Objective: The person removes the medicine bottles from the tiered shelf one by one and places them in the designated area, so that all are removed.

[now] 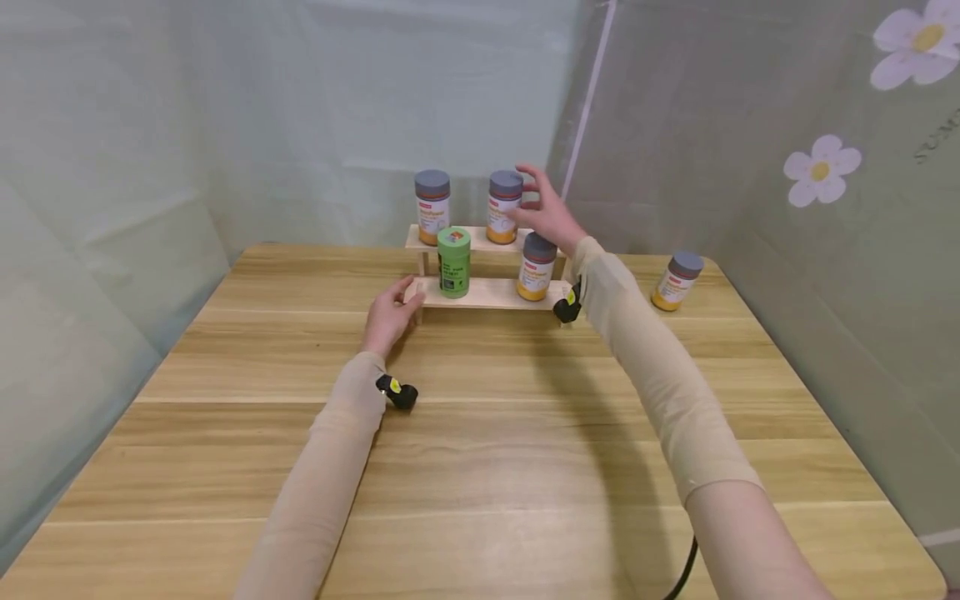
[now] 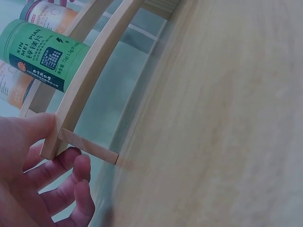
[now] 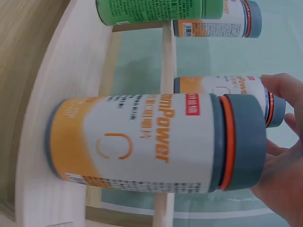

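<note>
A two-tier wooden display stand is at the back of the table. My left hand pinches the left end of its lower shelf, thumb above and index finger beneath in the left wrist view. My right hand holds a grey-capped supplement bottle on the upper shelf, thumb in front and fingers behind near the cap. Another grey-capped bottle stands at the upper left. On the lower shelf are a green bottle and a grey-capped bottle, which partly hides the held one in the right wrist view.
One more grey-capped bottle stands on the wooden table, right of the stand. A pale curtain hangs behind, with a flower-printed one at the right. A black cable runs near the right arm.
</note>
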`<state>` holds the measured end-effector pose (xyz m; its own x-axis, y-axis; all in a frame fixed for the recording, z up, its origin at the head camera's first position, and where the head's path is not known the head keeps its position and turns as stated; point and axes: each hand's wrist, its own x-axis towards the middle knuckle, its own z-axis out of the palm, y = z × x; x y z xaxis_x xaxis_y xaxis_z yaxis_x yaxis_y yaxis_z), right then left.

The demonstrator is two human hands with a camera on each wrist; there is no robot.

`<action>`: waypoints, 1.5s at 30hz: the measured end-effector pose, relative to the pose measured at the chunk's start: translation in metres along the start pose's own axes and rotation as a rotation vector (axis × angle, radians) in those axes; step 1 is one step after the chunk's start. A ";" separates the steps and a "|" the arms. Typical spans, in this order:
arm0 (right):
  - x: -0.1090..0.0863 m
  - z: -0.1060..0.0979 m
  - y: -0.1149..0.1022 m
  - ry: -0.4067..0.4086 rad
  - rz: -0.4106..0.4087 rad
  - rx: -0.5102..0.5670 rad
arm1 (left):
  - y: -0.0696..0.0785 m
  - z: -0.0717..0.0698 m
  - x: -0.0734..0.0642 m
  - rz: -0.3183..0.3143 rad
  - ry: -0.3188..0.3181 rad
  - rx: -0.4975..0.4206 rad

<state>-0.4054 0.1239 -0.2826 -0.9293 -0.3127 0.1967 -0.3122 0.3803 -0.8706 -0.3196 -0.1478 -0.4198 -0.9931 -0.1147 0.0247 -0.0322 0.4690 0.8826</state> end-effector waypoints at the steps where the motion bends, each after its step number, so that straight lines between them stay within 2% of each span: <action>1: 0.001 0.000 -0.001 -0.004 -0.004 -0.006 | 0.000 0.000 0.000 0.002 0.003 -0.001; 10: 0.007 0.005 -0.012 -0.016 0.092 -0.099 | -0.001 0.000 0.002 0.008 0.006 -0.010; 19: 0.010 0.008 -0.014 0.006 0.079 -0.159 | 0.001 0.002 -0.001 -0.027 -0.014 -0.050; 26: 0.014 0.007 -0.010 -0.001 0.100 -0.125 | 0.003 0.005 -0.002 -0.023 -0.025 -0.073; 37: 0.011 0.007 -0.010 0.039 0.087 -0.122 | 0.003 0.006 -0.002 -0.017 -0.029 -0.071; 42: 0.008 0.005 -0.016 0.070 0.027 -0.171 | 0.004 0.006 -0.001 -0.024 -0.029 -0.069; 45: 0.007 0.003 -0.020 0.088 0.006 -0.163 | 0.003 0.007 0.001 -0.025 -0.026 -0.072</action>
<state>-0.4047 0.1112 -0.2653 -0.9426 -0.2354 0.2367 -0.3279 0.5204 -0.7884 -0.3213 -0.1405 -0.4201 -0.9947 -0.1022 -0.0089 -0.0495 0.4021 0.9142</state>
